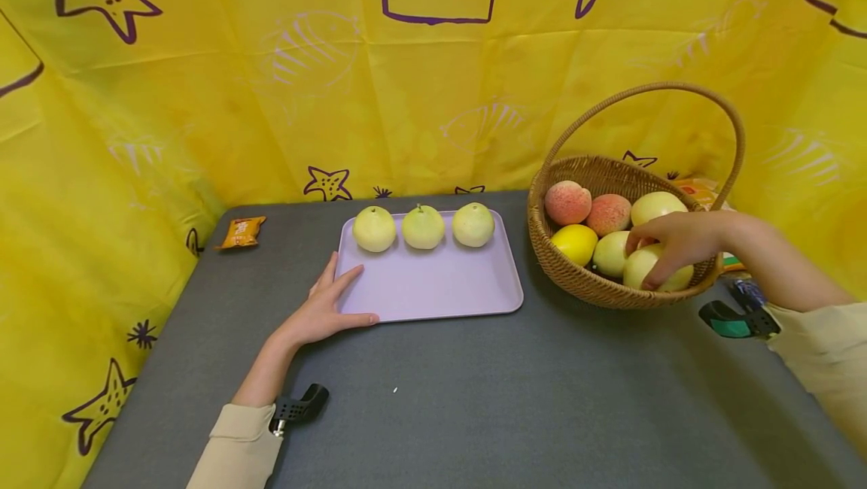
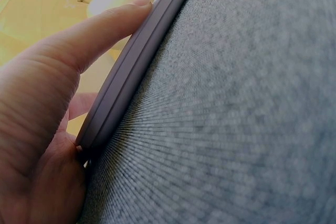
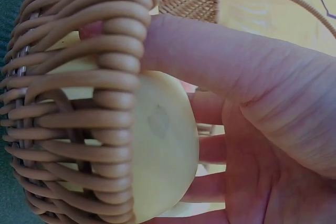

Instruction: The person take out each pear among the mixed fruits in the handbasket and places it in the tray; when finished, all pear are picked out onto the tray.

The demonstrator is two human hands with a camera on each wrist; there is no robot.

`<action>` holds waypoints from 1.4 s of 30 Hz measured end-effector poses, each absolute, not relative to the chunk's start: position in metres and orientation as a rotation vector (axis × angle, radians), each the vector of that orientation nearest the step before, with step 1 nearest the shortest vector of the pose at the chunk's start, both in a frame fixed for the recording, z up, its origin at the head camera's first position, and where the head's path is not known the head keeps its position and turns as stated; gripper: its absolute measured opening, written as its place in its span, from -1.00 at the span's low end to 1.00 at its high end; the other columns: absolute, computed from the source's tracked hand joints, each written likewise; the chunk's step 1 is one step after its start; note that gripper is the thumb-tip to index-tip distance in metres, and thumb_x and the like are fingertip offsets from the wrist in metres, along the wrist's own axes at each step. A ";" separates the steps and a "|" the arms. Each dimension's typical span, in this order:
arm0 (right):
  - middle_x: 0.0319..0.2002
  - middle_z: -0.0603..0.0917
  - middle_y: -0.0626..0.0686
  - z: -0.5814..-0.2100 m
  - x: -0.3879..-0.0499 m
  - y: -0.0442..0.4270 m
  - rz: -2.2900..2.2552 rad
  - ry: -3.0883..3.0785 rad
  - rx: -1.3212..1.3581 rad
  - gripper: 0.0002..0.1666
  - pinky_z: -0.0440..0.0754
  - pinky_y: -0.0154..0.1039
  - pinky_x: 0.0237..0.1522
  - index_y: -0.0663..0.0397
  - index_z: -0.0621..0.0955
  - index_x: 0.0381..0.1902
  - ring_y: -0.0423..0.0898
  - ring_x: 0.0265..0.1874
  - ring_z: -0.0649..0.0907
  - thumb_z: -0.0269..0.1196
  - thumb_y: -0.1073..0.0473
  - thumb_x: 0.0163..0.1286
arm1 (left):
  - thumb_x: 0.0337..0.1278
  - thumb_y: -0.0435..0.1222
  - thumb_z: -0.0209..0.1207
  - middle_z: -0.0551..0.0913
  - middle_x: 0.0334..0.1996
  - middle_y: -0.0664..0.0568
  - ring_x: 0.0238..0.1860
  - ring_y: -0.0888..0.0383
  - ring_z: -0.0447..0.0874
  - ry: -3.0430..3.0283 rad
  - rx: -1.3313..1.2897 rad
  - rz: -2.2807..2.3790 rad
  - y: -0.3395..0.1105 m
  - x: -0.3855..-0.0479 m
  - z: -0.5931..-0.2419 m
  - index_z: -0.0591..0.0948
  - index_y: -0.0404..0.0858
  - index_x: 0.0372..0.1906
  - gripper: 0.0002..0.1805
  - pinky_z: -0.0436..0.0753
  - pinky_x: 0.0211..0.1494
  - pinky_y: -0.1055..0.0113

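A lilac tray (image 1: 433, 282) lies on the dark grey surface (image 1: 474, 399), close to the middle of its far edge, with three round pale-green fruits (image 1: 423, 227) in a row along the tray's far side. The person's left hand (image 1: 332, 305) is spread wide at the tray's near left corner, the thumb touching the near rim and the other fingers along the left side. The right hand (image 1: 680, 244) reaches into a wicker basket (image 1: 609, 295) towards the far right corner of the surface, its fingers and thumb curled around a pale-green fruit (image 1: 639, 271) that sits just inside the near wall. Beside that fruit are two more pale-green ones, a lemon (image 1: 574, 244) and, farther back, two peaches (image 1: 567, 202). The basket's arched handle (image 1: 667, 86) stands upright. A small orange packet (image 1: 242, 232) rests near the surface's far left corner. Colourful packaging (image 1: 698, 189) shows partly behind the basket, and a yellow cloth (image 1: 406, 60) with starfish and fish drawings hangs behind the surface.
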State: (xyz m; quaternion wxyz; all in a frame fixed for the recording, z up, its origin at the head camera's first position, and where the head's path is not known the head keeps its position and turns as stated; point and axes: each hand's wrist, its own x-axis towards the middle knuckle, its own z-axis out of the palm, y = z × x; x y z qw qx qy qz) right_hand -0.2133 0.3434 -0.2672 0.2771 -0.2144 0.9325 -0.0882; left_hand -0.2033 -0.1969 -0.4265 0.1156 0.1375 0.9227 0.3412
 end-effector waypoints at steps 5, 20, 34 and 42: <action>-0.04 0.53 0.05 -0.263 -0.214 0.340 -0.241 2.527 -0.600 -0.38 0.49 -0.10 -0.13 -0.06 0.55 -0.01 -0.04 -0.13 0.49 0.50 -0.10 0.00 | -0.09 0.18 0.39 -0.47 0.52 -0.24 0.44 -0.47 -0.37 2.700 0.399 1.003 -0.197 -0.203 -0.427 0.17 -0.17 0.51 0.10 -0.09 0.26 -0.49; -0.07 0.52 0.01 -0.241 -0.218 0.310 -0.188 2.625 -0.697 -0.27 0.44 -0.11 -0.14 -0.02 0.56 0.07 -0.06 -0.13 0.48 0.49 -0.22 0.02 | -0.09 0.17 0.40 -0.48 0.52 -0.23 0.44 -0.45 -0.35 2.739 0.386 1.019 -0.207 -0.198 -0.429 0.16 -0.17 0.52 0.11 -0.07 0.27 -0.47; -0.01 0.56 0.01 -0.233 -0.199 0.293 -0.386 2.905 -0.683 -0.23 0.48 -0.13 -0.28 -0.07 0.57 0.14 -0.05 -0.16 0.51 0.50 -0.24 0.01 | -0.10 0.18 0.39 -0.48 0.52 -0.22 0.45 -0.43 -0.36 2.725 0.399 1.022 -0.202 -0.202 -0.431 0.03 -0.16 0.56 0.19 -0.08 0.29 -0.45; -0.09 0.63 0.02 -0.245 -0.188 0.278 -0.620 3.051 -0.500 -0.28 0.49 -0.11 -0.34 -0.11 0.54 0.10 -0.02 -0.29 0.57 0.48 -0.25 0.04 | -0.14 0.18 0.41 -0.46 0.53 -0.19 0.48 -0.36 -0.37 2.698 0.395 1.040 -0.197 -0.205 -0.428 -0.15 -0.17 0.57 0.31 -0.10 0.32 -0.41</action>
